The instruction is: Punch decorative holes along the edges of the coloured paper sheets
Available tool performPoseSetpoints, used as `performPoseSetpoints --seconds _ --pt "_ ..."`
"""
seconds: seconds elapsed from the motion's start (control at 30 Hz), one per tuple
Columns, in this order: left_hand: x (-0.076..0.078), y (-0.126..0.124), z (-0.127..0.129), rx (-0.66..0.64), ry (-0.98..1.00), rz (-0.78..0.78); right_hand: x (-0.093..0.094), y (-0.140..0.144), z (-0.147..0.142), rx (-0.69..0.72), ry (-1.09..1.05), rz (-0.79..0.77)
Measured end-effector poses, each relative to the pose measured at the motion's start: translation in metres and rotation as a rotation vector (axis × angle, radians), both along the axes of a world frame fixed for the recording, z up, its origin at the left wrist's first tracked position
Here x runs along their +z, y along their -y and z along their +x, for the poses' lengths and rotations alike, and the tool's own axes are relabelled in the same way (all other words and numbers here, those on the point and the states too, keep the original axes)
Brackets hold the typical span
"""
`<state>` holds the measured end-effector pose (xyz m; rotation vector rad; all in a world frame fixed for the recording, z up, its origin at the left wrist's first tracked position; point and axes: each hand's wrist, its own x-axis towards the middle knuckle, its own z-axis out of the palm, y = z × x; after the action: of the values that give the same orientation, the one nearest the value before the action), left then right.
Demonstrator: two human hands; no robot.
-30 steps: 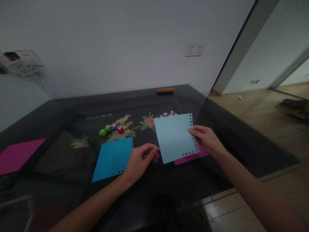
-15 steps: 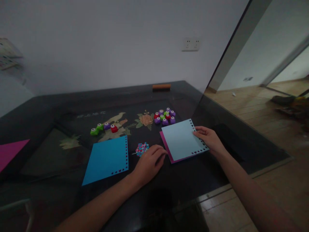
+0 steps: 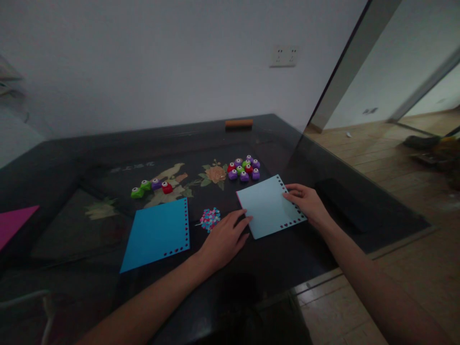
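A sheet of light blue paper [image 3: 268,206] with small shapes punched along its right and lower edges lies at the table's right side. Only a thin strip of a pink sheet [image 3: 237,194] shows under its left edge. My right hand [image 3: 307,203] grips the light blue sheet by its right edge, thumb on top. At the left edge, my left hand [image 3: 226,237] touches the paper with its fingertips, fingers apart. Close beside that hand lies a heap of tiny pink, blue and white punched-out bits [image 3: 210,219]. Farther left is a darker blue punched sheet [image 3: 158,232].
Several purple, red and green eye-topped craft punches [image 3: 244,168] cluster behind the light blue sheet. More such punches [image 3: 151,187] stand in a row at left. A brown cylinder [image 3: 239,124] lies near the wall. Pink paper [image 3: 16,223] lies far left on the dark table [image 3: 280,268].
The light blue sheet now covers nearly all of the pink one, which stuck out more at left and below. My left fingers have spread and come onto the paper's left edge.
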<state>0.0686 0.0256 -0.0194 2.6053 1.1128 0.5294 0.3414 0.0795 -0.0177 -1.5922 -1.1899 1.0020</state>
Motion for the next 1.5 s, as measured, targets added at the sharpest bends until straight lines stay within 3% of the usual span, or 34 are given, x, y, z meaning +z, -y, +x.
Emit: performPoseSetpoints --seconds 0.6,0.87,1.0,1.2,1.5 --pt "-0.002 0.000 0.001 -0.026 0.031 0.020 0.004 0.001 -0.002 0.017 0.122 0.045" --pt "0.000 0.001 0.001 -0.032 0.062 -0.019 0.002 0.001 0.006 -0.020 0.318 0.182" --pt "0.006 0.000 0.001 0.046 0.284 -0.193 0.002 0.000 0.007 -0.013 0.415 0.235" --pt "0.008 -0.015 0.006 0.269 0.770 -0.684 0.003 0.001 0.002 0.044 0.379 0.223" --pt "0.007 -0.017 0.011 0.216 0.956 -0.860 0.003 0.001 0.000 0.093 0.491 0.199"
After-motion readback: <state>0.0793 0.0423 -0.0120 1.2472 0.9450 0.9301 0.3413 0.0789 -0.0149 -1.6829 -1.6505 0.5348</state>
